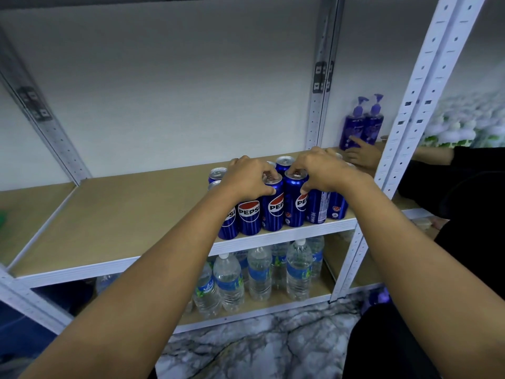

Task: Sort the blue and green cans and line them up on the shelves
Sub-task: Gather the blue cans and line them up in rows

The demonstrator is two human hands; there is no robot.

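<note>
Right at the shelf point(153, 258) front edge, blue cans point(250, 214) stand upright in a tight cluster. Left hand point(250, 179) grips one can's top, right hand point(318, 170) grips the next, side by side w/ the cans touching. Both equally near imo. No green cans visible.

glossy metal cans point(272, 206), matt wood shelf point(123, 214)

wall point(164, 91): plain white | floor point(259, 348): grey marbled | shelving upright point(426, 86): white perforated metal
</note>
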